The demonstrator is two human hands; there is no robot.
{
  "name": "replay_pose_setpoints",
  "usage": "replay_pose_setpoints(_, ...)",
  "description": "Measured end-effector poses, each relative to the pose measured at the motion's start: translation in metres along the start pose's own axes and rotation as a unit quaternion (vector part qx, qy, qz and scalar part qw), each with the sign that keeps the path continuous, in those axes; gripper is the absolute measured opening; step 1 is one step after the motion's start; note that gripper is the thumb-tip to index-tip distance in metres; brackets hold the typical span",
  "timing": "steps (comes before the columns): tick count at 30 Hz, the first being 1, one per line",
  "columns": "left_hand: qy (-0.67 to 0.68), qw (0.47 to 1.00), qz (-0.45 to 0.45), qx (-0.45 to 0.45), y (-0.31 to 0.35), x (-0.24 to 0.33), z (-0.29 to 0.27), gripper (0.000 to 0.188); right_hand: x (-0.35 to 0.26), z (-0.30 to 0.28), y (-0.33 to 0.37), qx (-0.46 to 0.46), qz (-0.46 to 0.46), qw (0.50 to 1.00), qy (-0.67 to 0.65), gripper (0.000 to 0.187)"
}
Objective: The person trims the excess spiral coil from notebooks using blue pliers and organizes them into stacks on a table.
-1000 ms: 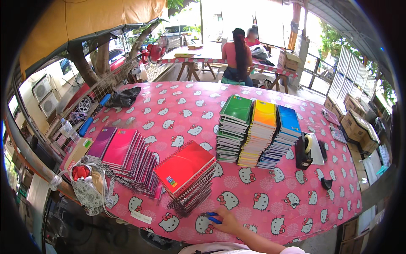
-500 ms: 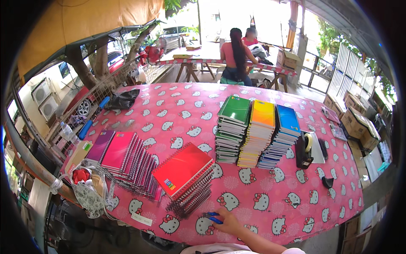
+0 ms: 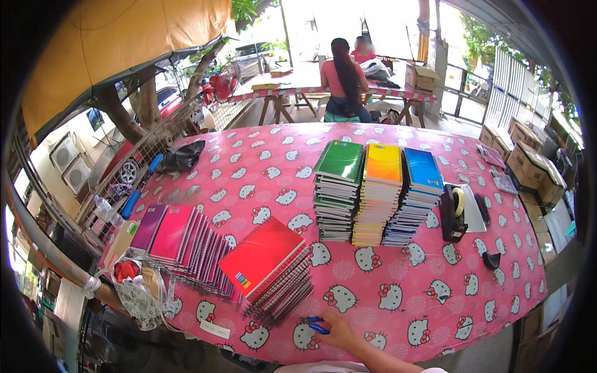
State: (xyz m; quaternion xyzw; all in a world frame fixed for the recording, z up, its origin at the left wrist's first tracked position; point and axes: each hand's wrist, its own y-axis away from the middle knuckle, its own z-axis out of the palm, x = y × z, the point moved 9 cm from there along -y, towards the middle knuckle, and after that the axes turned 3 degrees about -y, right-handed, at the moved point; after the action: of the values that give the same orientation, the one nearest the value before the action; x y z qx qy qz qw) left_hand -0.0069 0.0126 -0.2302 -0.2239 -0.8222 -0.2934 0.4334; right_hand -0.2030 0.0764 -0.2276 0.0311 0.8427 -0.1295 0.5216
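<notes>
Near the table's front edge, my right hand (image 3: pixel 339 329) is closed on a small tool with blue handles (image 3: pixel 318 325); its far end is too small to make out. Just left of that hand rises a stack of red spiral notebooks (image 3: pixel 264 252), stepped at the side. Pink spiral notebooks (image 3: pixel 173 233) and purple ones (image 3: pixel 149 225) lie in slanting stacks farther left. Taller piles of green notebooks (image 3: pixel 339 160), yellow notebooks (image 3: pixel 383 163) and blue notebooks (image 3: pixel 424 168) stand side by side beyond my hand. My left hand is out of view.
On the pink patterned table (image 3: pixel 385 329) are a black tape dispenser (image 3: pixel 449 217) and a small black object (image 3: pixel 491 260). A cloth bag (image 3: pixel 138 298) hangs at the left edge beside a white label strip (image 3: pixel 214 329). Two people sit at a far table; cartons (image 3: pixel 528 165) line the right.
The view has shifted slightly, moving the whole scene a little. My right hand stays at the blue-handled tool, and the notebook stacks stand as before.
</notes>
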Motion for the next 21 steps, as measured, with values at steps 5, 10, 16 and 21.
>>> replay_pose_setpoints(5,-0.003,1.000,-0.006,-0.015,-0.003,-0.001,0.003,0.026,0.007,-0.005,0.001,0.017,0.047,0.998,-0.036,0.045)
replay_pose_setpoints(10,-0.002,0.999,-0.027,-0.022,0.001,-0.009,0.003,0.027,-0.004,-0.017,-0.006,0.020,0.062,0.997,-0.045,0.044)
replay_pose_setpoints(16,0.000,0.998,-0.037,-0.048,0.009,-0.013,0.007,0.027,0.004,-0.014,-0.003,0.036,0.043,0.996,-0.073,0.041)
replay_pose_setpoints(21,-0.010,0.989,-0.080,-0.124,0.060,-0.041,0.006,0.028,-0.011,-0.007,-0.006,0.018,-0.002,1.000,-0.018,0.041)
